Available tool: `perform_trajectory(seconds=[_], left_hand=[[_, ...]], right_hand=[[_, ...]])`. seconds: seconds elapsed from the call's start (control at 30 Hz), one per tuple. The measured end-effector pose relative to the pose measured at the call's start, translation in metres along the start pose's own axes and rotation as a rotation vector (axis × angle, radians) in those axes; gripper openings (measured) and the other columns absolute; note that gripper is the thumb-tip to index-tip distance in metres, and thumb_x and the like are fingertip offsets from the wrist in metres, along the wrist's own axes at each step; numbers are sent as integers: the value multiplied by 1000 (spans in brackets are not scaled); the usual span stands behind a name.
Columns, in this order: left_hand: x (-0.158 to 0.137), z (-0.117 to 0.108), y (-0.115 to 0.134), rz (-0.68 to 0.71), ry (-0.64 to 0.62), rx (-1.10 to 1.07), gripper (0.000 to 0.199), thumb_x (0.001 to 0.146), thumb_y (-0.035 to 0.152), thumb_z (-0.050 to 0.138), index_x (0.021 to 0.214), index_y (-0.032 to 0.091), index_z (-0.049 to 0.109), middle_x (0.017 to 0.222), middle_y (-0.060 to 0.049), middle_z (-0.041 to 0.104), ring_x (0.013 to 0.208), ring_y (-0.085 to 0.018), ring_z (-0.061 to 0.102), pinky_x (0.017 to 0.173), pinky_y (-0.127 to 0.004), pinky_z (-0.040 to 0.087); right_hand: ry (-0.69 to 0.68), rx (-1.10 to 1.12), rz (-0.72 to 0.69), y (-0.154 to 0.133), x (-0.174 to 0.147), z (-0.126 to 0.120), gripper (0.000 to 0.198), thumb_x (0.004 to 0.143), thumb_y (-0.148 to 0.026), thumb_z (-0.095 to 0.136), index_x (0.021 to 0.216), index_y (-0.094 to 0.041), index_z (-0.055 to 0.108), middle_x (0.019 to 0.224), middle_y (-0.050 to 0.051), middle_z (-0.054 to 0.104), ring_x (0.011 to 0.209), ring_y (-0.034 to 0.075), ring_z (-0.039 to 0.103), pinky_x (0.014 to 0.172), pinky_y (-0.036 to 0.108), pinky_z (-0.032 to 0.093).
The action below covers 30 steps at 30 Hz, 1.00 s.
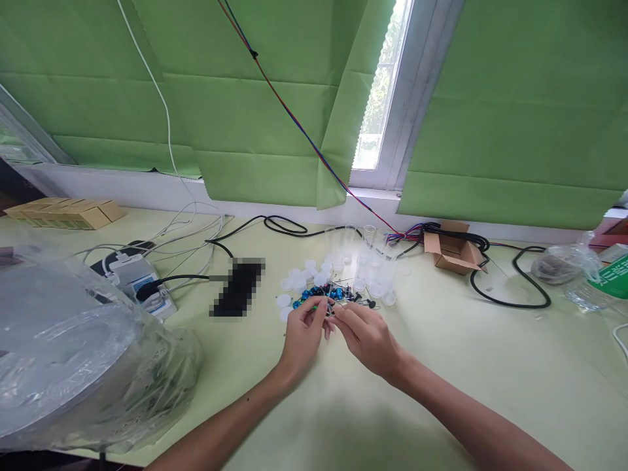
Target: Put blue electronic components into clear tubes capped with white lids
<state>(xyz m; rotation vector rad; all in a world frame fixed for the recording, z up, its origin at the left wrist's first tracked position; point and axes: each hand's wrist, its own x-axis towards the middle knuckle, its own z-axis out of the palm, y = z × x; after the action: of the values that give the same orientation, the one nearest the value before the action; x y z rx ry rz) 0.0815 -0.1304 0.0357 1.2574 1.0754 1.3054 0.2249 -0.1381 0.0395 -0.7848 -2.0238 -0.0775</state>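
Note:
My left hand [305, 330] is closed in a pinch around a few small parts with thin metal legs [330, 307], whose exact kind I cannot make out. My right hand [367, 335] meets it from the right, thumb and fingertips pinched together at the same small parts. Just beyond the fingers lies a pile of small blue and black parts [338, 292] with wire legs. White round caps [296, 280] are scattered to the left of and behind the pile. Several clear plastic tubes [369, 265] stand or lie behind it and to its right.
A large plastic-wrapped roll [88, 366] takes up the left front. Behind it are a power strip [147, 291], cables and cardboard boxes [66, 213]. A blurred-out black area [239, 288] lies left of the caps. An open carton [452, 252], black cable [510, 305] and bottle [596, 288] are at right.

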Motion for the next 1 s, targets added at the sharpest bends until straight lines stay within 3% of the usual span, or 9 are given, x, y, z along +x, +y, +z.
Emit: perform_trajectory(seconds=[0.63,0.83,1.0], left_hand=[[2,-1,0,-3,37,-20,25,84,42,63,83,17,66,59,2,58,45,-11,50,45,-24,42],[8,-7,3,-7,-3,-66,26,85,42,63,85,17,65,55,3,57,47,-11,52,50,-25,45],[12,-9,5,0,-69,-132,24,83,39,67,91,16,66,73,-2,63,62,-15,60,53,-28,52]], right_hand=[[-43,-139,-8,0,1,-2,38,101,-16,41,64,-21,42,57,-2,42,52,12,35,52,26,29],[-141,-123,31,12,8,-10,33,102,-19,39,71,-19,52,62,0,47,55,13,39,54,25,31],[-176,-78,50,24,13,-19,29,102,-19,39,79,-18,58,64,0,47,56,12,39,54,24,31]])
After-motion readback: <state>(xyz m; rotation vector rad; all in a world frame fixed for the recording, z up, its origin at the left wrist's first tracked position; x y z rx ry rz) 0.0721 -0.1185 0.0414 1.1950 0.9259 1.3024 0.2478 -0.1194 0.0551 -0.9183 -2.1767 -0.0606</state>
